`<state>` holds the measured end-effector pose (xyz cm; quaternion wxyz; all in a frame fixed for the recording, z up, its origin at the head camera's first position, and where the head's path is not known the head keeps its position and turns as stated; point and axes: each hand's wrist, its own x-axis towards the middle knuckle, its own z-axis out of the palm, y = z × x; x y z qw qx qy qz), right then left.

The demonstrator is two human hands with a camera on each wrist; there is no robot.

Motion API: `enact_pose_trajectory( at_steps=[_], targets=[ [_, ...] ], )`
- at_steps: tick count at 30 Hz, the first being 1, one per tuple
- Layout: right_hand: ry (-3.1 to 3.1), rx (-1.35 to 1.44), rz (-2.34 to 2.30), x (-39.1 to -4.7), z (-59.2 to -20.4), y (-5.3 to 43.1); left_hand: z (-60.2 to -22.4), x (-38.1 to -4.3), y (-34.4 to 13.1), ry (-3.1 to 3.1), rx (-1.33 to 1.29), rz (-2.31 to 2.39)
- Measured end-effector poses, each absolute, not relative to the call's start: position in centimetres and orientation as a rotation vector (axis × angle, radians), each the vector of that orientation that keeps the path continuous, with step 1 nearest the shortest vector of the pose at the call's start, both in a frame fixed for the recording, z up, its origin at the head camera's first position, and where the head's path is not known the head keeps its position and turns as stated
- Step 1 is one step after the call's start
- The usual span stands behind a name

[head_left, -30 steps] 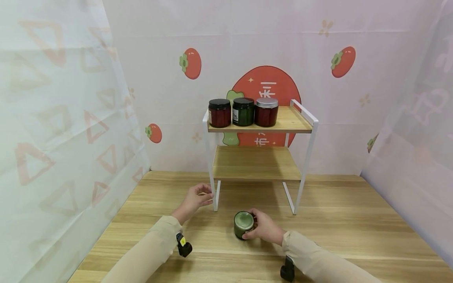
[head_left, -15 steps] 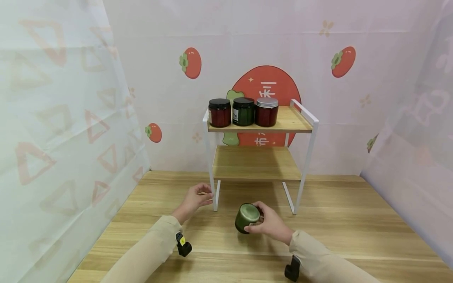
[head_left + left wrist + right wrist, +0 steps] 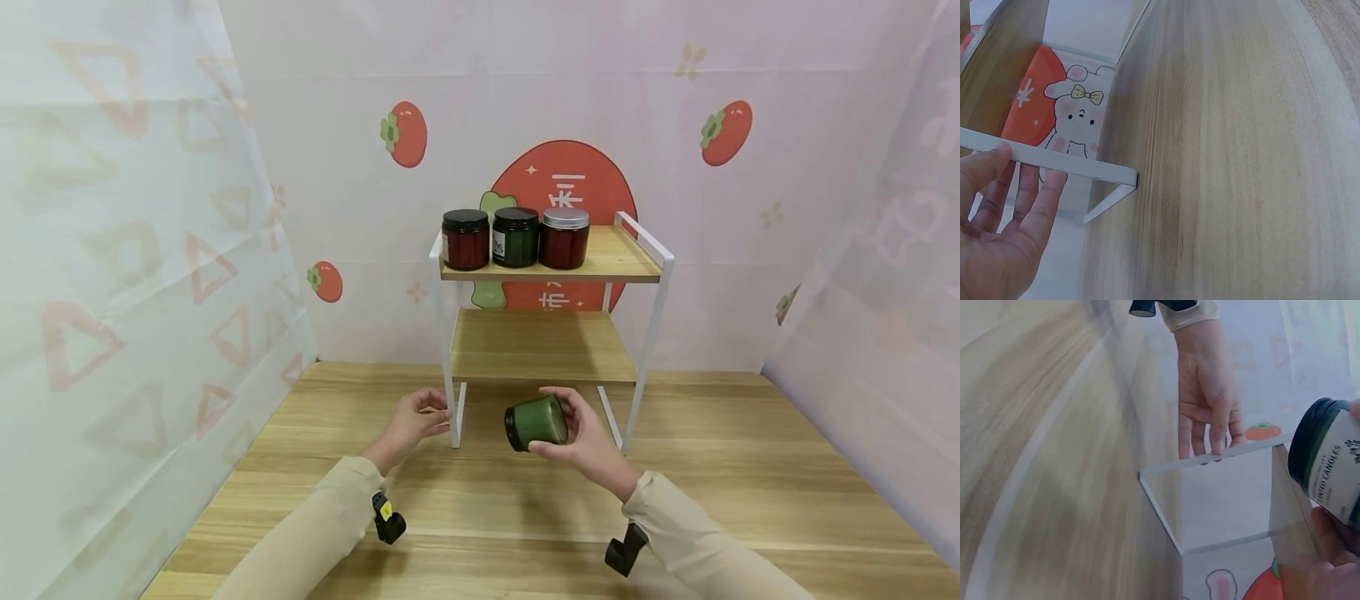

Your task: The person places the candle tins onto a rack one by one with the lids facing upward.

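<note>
My right hand (image 3: 588, 442) grips a green scented candle jar (image 3: 540, 422) just in front of the shelf rack. The jar is tipped nearly on its side, black lid facing left and base toward the right. Its white label (image 3: 1339, 464) reads "CANDLES" in the right wrist view. With thumb and fingers, my left hand (image 3: 410, 425) pinches the lower part of the rack's white front left leg (image 3: 1072, 164). On the top shelf (image 3: 615, 254) stand a red jar (image 3: 466, 242) with a black lid, a green jar (image 3: 516, 240) with a black lid, and a red jar (image 3: 564, 240) with a silver lid.
The two-tier rack has a wooden lower shelf (image 3: 543, 346) and a white front right leg (image 3: 647, 358). It stands on a wooden table (image 3: 720, 475). Printed cloth walls (image 3: 360, 208) enclose the back and both sides.
My right hand has raised the green candle jar off the table, up and slightly right, turning it from base-up onto its side. My left hand keeps its place on the leg.
</note>
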<state>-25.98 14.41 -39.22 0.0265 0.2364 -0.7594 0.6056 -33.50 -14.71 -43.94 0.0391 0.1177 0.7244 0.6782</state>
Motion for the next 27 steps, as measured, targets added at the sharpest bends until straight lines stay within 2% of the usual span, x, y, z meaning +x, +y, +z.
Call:
enact_pose_trajectory(
  at_steps=[17, 27],
  targets=[
    [-2.462, 0.678, 1.653, -26.6, -39.8, 15.7, -43.8, -33.4, -14.8, 2.22, 0.351, 2.068],
    [-2.438, 0.711, 1.732, -26.5, -39.9, 15.8, -43.8, -33.4, -14.7, 2.219, 0.34, 2.079]
  ],
)
